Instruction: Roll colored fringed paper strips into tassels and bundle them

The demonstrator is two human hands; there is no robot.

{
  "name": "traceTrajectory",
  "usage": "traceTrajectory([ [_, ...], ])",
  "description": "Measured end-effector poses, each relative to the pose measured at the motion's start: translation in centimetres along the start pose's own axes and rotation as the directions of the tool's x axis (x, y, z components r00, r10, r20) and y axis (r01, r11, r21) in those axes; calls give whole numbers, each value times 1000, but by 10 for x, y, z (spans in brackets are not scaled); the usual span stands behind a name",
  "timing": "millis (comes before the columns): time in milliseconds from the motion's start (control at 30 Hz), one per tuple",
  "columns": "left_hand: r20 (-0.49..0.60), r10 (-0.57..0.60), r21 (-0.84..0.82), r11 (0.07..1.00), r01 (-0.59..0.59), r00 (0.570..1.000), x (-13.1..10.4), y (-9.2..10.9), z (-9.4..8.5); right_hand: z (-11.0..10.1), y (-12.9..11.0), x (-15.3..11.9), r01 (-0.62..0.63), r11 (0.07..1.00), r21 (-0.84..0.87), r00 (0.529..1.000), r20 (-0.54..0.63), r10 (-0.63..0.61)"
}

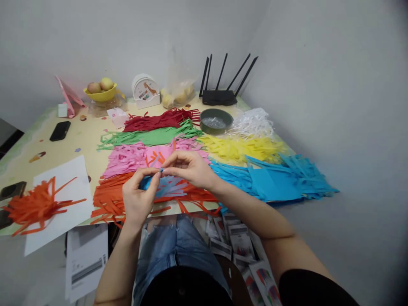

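Both hands meet above the near edge of the table. My left hand [140, 191] is closed in a pinch on a blue paper strip [145, 183], part of which shows inside the curled fingers. My right hand [191, 168] pinches the same strip at a tiny blue tip between the thumbs. Pale blue strips [172, 186] show just under the hands, over the orange paper strips [110, 196]. Beyond them are pink strips [124, 158]. To the right spread blue strips with a flat blue sheet [274, 180] on top.
Green [156, 136], dark red [156, 122], yellow [245, 148] and white strips [253, 122] lie farther back. A round dish [216, 119] holds clear small items. Behind it stands a router [219, 97]. At left are a white sheet [76, 187], an orange bundle [40, 204] and a phone [60, 131].
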State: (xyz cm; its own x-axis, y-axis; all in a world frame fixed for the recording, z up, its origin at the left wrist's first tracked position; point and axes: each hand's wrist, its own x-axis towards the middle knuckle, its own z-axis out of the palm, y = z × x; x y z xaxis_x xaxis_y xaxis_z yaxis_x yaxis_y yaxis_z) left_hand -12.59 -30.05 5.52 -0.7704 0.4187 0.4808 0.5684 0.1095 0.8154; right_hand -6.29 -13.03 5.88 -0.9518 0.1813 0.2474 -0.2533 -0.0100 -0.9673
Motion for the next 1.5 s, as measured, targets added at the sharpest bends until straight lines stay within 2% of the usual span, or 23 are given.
traceTrajectory([
  [167,2,121,87,989,-121,993,-8,1,-5,8,0,-7,94,974,-204,995,-5,-97],
  [233,1,140,86,987,-139,990,-11,-1,-6,9,1,-9,105,972,-211,994,-10,-109],
  [300,-13,94,32,995,-93,996,-14,-2,-5,10,2,-11,86,987,-134,996,-12,-88],
  [367,-29,-8,-66,998,6,1000,-16,-2,-4,11,2,-14,79,994,-73,997,-5,-79],
  [433,-29,-100,-173,980,94,995,-17,-2,-2,13,1,-16,99,992,-83,995,-8,-100],
  [533,2,-170,-298,941,163,985,-19,0,-1,16,2,-17,123,984,-131,991,-37,-129],
  [633,34,-190,-331,924,191,981,-22,0,-1,21,4,-18,117,983,-139,989,-74,-128],
  [800,-83,-141,-216,969,120,987,-28,-2,-1,23,3,-20,157,961,-226,984,-43,-171],
  [900,18,-182,-298,938,179,983,-25,-4,-4,20,-1,-21,217,930,-296,971,-30,-236],
  [1000,164,-268,-445,839,313,949,-18,-6,-5,19,-4,-23,275,886,-373,953,-13,-301],
  [1100,210,-325,-534,752,386,922,-15,-10,-5,21,-7,-26,305,839,-451,939,-3,-343],
  [1200,238,-338,-560,718,413,911,-17,-13,-6,24,-10,-30,300,820,-487,925,-62,-376],
  [1400,270,-306,-523,750,406,913,-31,-18,-14,40,-3,-30,267,828,-492,895,-192,-402],
  [1467,315,-272,-432,812,393,909,-26,-27,-32,41,1,-31,263,843,-469,909,-173,-380],
  [1500,321,-255,-361,858,367,912,-19,-33,-49,39,2,-33,250,857,-450,922,-158,-353],
])
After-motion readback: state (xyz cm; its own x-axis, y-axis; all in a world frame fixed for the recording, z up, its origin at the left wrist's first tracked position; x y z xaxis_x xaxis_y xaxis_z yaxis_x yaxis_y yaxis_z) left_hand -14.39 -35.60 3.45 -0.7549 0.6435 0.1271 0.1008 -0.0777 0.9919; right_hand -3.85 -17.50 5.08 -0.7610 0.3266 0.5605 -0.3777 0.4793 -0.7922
